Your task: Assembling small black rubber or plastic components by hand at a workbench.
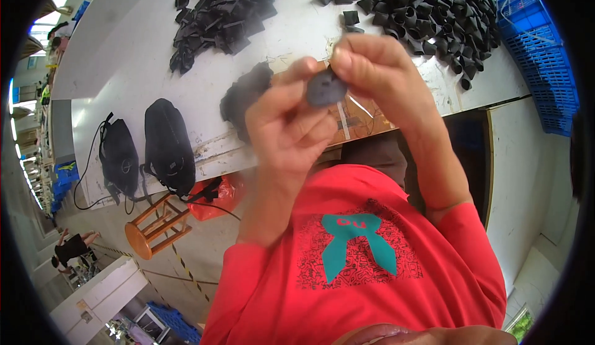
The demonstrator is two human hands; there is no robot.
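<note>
Both hands are raised over the near edge of the white table, holding a small, dark piece of fabric [326, 89] with a rounded lower edge. My left hand [288, 119] grips it from the left, its fingers curled. My right hand [378, 72] pinches its upper right edge between thumb and fingers. A soft black bundle [245, 97] lies just left of my left hand. Beyond the hands are two heaps: flat black fabric pieces [226, 13] on the left, and short black fabric loops [427, 7] on the right.
A brown board [362, 120] lies at the table's near edge, partly hidden by my hands. Two black pouches with cords [168, 140] lie on the left. Blue crates [536, 53] stand at the right. A wooden stool [139, 239] and red plastic bag [214, 205] are below left.
</note>
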